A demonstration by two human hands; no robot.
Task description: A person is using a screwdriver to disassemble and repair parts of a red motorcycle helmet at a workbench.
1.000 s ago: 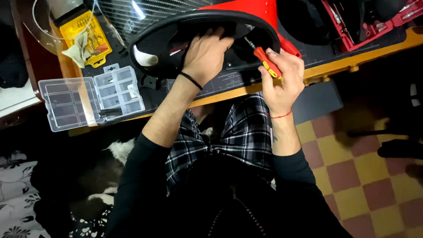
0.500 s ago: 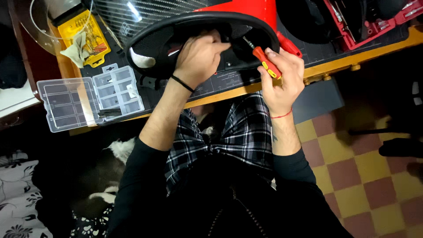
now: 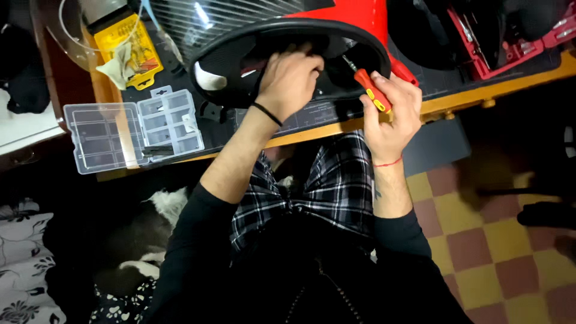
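Two hands at the black rim (image 3: 240, 42); left hand (image 3: 289, 78) curled inside, grip unclear; right hand (image 3: 390, 114) pinching a red screwdriver (image 3: 371, 90).

Helmet (image 3: 252, 42) on workbench (image 3: 456, 99) at 12 o'clock; left hand (image 3: 288, 81) inside its opening, right hand (image 3: 390, 114) just beside at 1 o'clock, gripping screwdriver (image 3: 369, 90) with tip pointing into the opening. Compartment organiser box (image 3: 135, 129) lies open at 10 o'clock near bench edge; bit case (image 3: 129, 48) behind it at 11 o'clock; tool case (image 3: 504, 42) at 2 o'clock.
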